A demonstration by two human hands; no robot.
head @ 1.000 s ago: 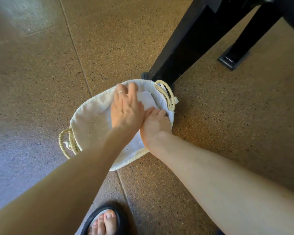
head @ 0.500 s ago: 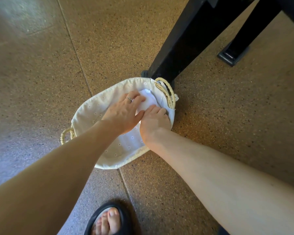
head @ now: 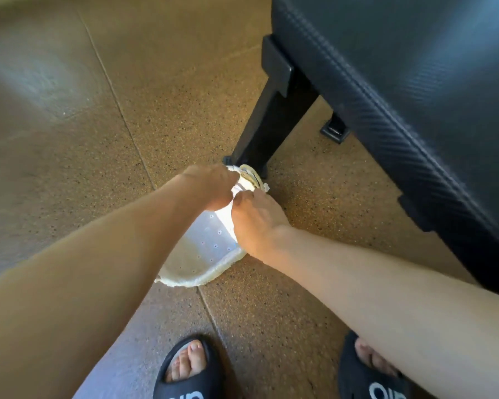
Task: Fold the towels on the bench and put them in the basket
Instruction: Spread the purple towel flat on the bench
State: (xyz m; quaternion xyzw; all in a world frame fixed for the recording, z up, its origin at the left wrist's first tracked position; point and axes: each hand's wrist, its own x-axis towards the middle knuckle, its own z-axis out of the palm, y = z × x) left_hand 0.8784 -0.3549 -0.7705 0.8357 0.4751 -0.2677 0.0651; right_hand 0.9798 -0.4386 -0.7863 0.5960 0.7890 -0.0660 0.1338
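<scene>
On a speckled floor, the left hand and right hand reach into a white basket, hiding the towel; whether their fingers grip is unclear. A black bench stands right.

Speckled tan-brown floor running across the whole view, thin seams dividing it into large slabs, pale glare lying at upper left, dark shadow sitting under the black furniture at right, warm light falling at centre.
</scene>
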